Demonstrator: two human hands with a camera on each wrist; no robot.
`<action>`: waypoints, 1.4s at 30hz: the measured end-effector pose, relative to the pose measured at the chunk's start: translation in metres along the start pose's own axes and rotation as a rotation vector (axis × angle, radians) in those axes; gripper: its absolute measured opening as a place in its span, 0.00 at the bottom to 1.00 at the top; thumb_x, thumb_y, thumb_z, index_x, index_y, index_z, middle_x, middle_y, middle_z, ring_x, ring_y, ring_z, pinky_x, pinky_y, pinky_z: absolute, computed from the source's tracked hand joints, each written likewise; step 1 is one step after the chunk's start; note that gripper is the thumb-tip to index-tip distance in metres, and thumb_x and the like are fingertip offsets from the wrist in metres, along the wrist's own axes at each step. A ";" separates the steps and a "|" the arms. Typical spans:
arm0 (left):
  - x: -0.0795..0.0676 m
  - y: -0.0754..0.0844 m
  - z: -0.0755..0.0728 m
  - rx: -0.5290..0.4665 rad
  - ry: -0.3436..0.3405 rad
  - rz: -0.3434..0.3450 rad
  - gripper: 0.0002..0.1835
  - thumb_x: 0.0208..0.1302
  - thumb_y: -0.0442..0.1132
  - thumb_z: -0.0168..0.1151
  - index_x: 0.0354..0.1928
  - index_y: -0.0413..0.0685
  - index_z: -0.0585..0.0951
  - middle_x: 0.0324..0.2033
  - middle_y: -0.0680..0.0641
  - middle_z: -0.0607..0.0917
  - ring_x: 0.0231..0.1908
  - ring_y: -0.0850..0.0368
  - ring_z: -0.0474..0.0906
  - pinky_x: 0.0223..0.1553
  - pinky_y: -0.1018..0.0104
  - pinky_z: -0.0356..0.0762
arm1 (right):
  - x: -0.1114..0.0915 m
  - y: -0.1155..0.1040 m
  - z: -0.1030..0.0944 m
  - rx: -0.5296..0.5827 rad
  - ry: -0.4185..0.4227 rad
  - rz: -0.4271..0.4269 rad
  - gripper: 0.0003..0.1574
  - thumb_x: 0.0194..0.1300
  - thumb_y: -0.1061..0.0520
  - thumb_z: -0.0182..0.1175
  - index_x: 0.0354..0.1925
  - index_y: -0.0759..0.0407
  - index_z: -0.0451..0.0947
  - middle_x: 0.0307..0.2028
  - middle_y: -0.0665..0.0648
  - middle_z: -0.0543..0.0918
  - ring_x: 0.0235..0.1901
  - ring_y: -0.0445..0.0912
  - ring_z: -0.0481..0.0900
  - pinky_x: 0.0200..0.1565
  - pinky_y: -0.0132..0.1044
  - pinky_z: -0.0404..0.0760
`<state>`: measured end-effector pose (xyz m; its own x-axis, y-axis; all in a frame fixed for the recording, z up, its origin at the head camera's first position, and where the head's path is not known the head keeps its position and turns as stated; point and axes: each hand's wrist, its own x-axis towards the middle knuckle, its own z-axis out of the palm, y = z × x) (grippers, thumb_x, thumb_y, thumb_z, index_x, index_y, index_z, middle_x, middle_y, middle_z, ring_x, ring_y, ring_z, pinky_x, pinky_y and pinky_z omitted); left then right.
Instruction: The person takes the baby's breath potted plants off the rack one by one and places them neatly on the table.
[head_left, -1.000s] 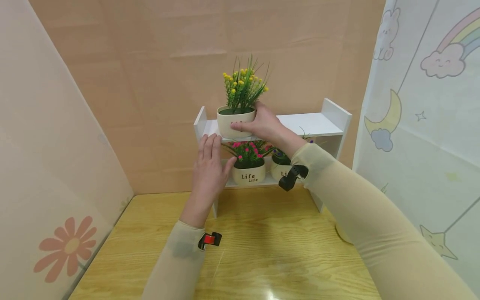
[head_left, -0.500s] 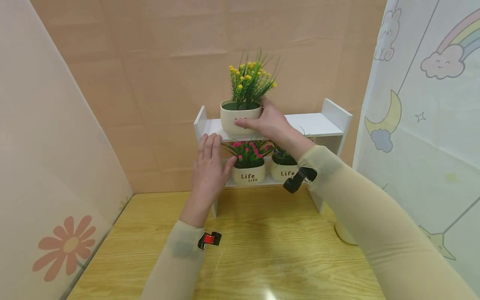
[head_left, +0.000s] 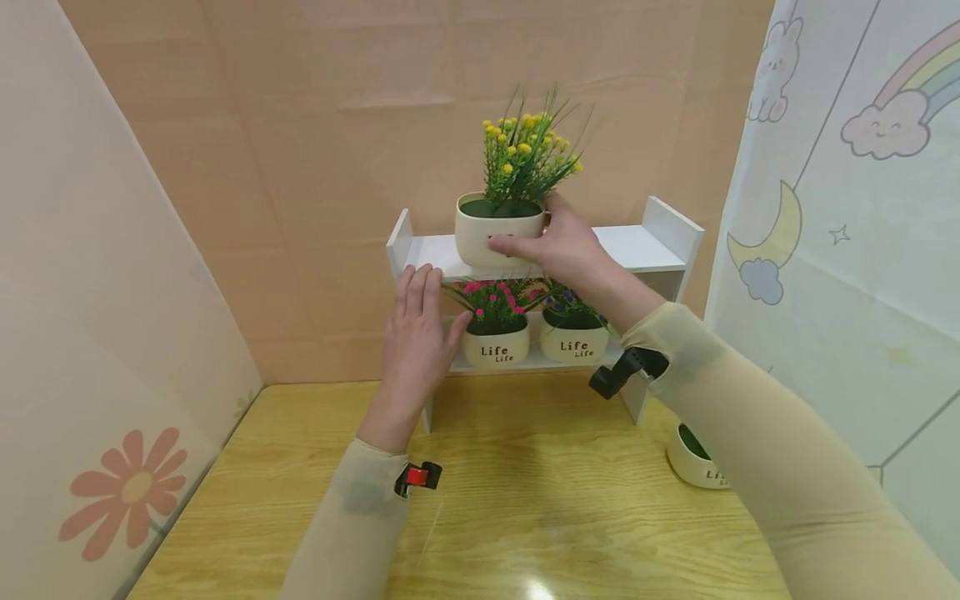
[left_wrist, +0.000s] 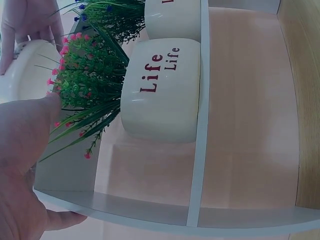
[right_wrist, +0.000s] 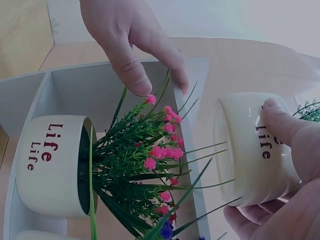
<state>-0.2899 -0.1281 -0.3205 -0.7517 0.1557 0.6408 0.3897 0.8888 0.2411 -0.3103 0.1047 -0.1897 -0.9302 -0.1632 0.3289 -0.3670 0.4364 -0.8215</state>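
Shelved: pink-flowered pot (head_left: 496, 348), blue-flowered pot (head_left: 574, 343). Right grip (head_left: 576, 250) holds yellow-flowered pot (head_left: 495, 227) above upper shelf (head_left: 637, 246), unplaced; left grip (head_left: 416, 337), uncurled, touches that shelf. Fourth pot (head_left: 684, 460) unshelved, surface (head_left: 487, 517) right.

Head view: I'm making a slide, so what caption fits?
Right grip holding a yellow-flowered pot at the top shelf of a white rack, left grip touching it.
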 end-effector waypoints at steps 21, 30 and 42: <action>-0.001 0.005 -0.004 0.002 -0.028 -0.034 0.44 0.83 0.57 0.62 0.85 0.43 0.55 0.85 0.43 0.57 0.87 0.45 0.40 0.77 0.37 0.67 | -0.044 -0.001 -0.025 -0.092 0.021 0.032 0.69 0.60 0.29 0.81 0.83 0.58 0.59 0.70 0.60 0.77 0.72 0.57 0.77 0.69 0.58 0.78; -0.003 0.006 -0.005 0.006 -0.010 -0.026 0.43 0.83 0.57 0.61 0.85 0.43 0.56 0.84 0.43 0.57 0.87 0.46 0.40 0.76 0.36 0.68 | -0.061 0.002 -0.028 -0.042 0.013 0.020 0.66 0.63 0.36 0.82 0.83 0.58 0.59 0.69 0.61 0.76 0.70 0.59 0.80 0.67 0.57 0.81; -0.001 0.003 -0.007 -0.003 -0.004 -0.008 0.42 0.84 0.57 0.61 0.85 0.42 0.56 0.84 0.42 0.58 0.87 0.45 0.41 0.76 0.36 0.67 | -0.082 0.004 -0.029 0.007 -0.003 0.040 0.64 0.63 0.36 0.83 0.82 0.55 0.59 0.67 0.58 0.75 0.68 0.56 0.82 0.65 0.54 0.81</action>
<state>-0.2837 -0.1286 -0.3154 -0.7568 0.1503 0.6361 0.3853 0.8887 0.2484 -0.2350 0.1454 -0.2070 -0.9441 -0.1483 0.2944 -0.3296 0.4362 -0.8373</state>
